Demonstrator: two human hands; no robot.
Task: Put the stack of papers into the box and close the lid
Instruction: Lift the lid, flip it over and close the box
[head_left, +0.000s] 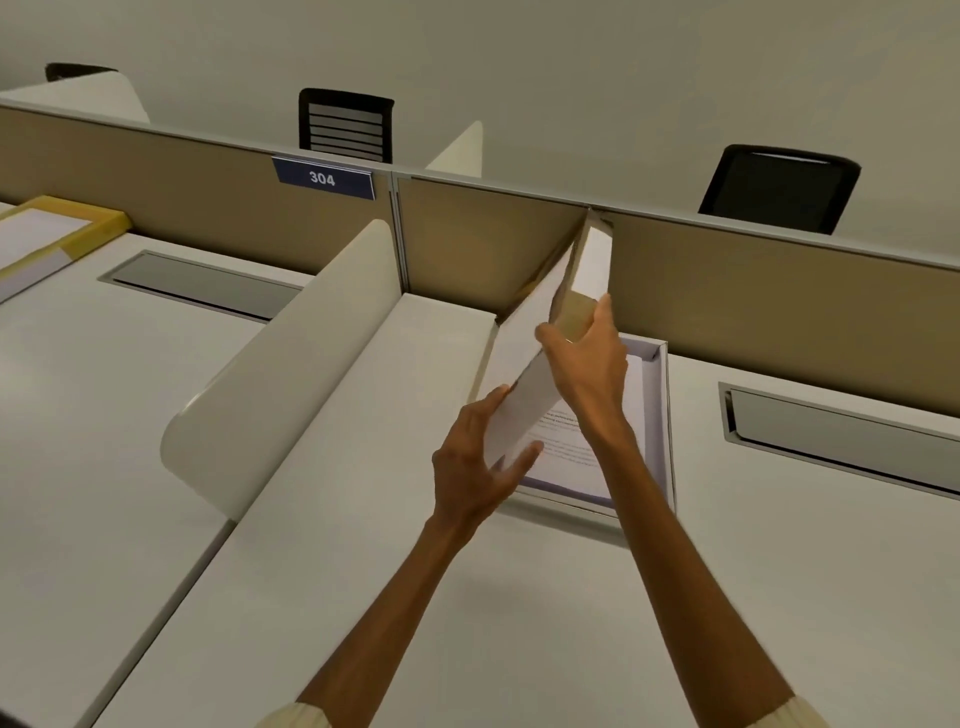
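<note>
A shallow white box (658, 426) lies on the desk against the tan partition. Printed papers (563, 452) lie inside it, partly hidden by my arms. The box's white lid (535, 338) stands tilted up from the left side, its far corner reaching the partition top. My left hand (480, 462) grips the lid's near lower edge. My right hand (589, 358) holds the lid's upper free edge, fingers wrapped over it.
A rounded cream divider (291, 358) separates this desk from the left one, where a yellow-edged box with paper (52, 234) sits. Grey cable hatches (841, 431) (208, 283) are set into both desks. Black chairs (779, 187) stand behind the partition labelled 304 (323, 179).
</note>
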